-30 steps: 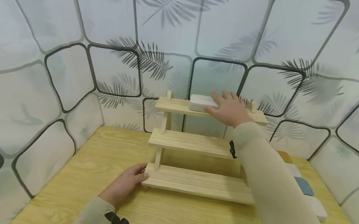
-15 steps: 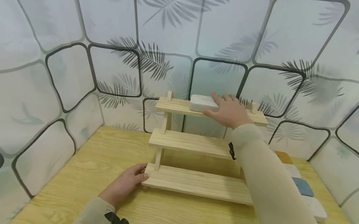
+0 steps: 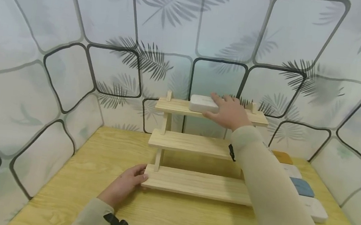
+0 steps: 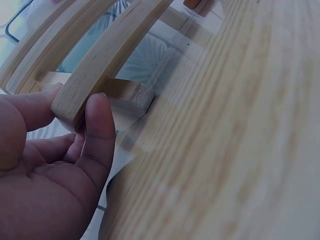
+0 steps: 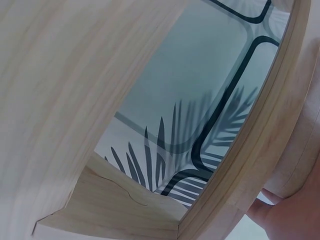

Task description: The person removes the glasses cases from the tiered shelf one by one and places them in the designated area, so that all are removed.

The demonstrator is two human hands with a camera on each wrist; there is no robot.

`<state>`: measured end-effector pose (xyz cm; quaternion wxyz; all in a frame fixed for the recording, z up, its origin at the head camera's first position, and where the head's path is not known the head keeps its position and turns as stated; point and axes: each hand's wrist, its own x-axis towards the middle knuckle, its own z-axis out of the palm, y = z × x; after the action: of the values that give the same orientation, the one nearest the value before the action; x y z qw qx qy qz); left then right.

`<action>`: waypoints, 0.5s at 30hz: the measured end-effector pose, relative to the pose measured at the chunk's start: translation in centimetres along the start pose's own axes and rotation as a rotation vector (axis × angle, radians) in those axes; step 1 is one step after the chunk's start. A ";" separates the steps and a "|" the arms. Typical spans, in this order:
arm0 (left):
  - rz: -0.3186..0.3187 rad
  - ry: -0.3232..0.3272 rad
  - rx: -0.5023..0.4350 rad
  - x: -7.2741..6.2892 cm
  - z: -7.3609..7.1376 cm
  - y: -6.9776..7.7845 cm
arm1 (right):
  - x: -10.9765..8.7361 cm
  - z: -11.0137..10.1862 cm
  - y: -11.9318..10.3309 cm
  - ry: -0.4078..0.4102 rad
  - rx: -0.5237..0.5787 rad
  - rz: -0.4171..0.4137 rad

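Note:
A three-tier wooden display stand (image 3: 197, 183) stands on the table. My left hand (image 3: 125, 182) grips the left end of its lowest shelf; in the left wrist view the board end (image 4: 87, 82) sits between thumb and fingers. On the top shelf (image 3: 178, 105) lies a white rounded box (image 3: 199, 103) with faint print on its lid. My right hand (image 3: 228, 112) holds the box's right part from above, thumb at the front side and fingers spread across toward the back. That part of the box is hidden under the hand. Most of the right hand is outside the right wrist view.
Right of the stand, partly behind my right sleeve (image 3: 269, 185), several flat rounded boxes lie in a row: an orange box (image 3: 282, 157), a blue box (image 3: 303, 187) and a white box (image 3: 316, 209) among them. A patterned curtain (image 3: 222, 39) encloses the table (image 3: 103, 148).
My right hand has settled slightly lower and to the left over the white box. The left hand, the stand and the box have stayed in place.

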<state>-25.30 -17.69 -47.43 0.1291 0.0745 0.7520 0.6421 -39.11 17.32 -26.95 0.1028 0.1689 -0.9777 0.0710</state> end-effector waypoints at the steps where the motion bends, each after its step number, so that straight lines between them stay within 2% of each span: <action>1: -0.002 -0.003 0.002 0.0 0.0 0.0 | -0.1 0.0 0.0 -0.002 -0.002 0.001; 15: 0.028 -0.009 -0.037 0.1 0.1 -0.2 | -0.8 -0.4 -0.4 -0.012 0.021 -0.001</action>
<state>-25.32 -17.61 -47.67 0.1245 0.0854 0.7384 0.6573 -38.20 17.24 -26.70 0.0953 0.1707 -0.9774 0.0804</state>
